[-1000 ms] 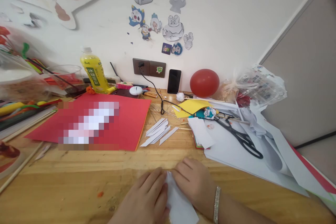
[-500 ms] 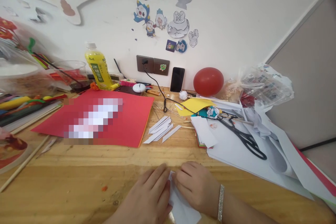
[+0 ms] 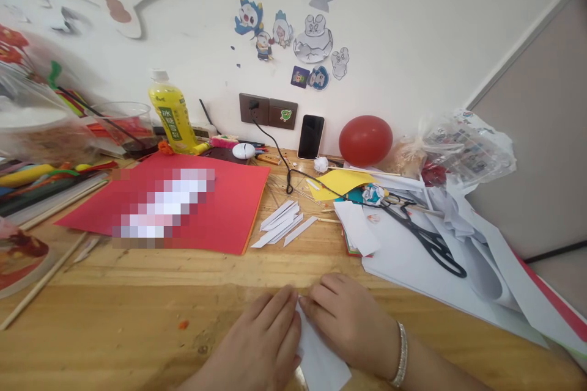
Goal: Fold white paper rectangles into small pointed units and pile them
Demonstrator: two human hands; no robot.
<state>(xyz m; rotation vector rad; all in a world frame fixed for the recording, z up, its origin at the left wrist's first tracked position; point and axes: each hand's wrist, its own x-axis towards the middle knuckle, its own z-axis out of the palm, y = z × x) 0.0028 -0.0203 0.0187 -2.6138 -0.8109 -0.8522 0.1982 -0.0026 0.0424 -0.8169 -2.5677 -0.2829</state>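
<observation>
White paper (image 3: 323, 357) is nearer than + right of the red sheet (image 3: 236, 204); L hand (image 3: 261, 339) + R hand (image 3: 353, 324) pinch its far end. Prob v light, bendy, creases ez; grip edges imo.

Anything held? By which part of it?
White tapering paper, at its narrow far end: left-hand grip on the left edge, right-hand grip on the right. Pinched or pressed: can't tell.

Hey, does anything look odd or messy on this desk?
A small orange scrap lies alone left of the left hand, like a stray leftover. At right, white papers sprawl untidily beneath the black-handled scissors.
</observation>
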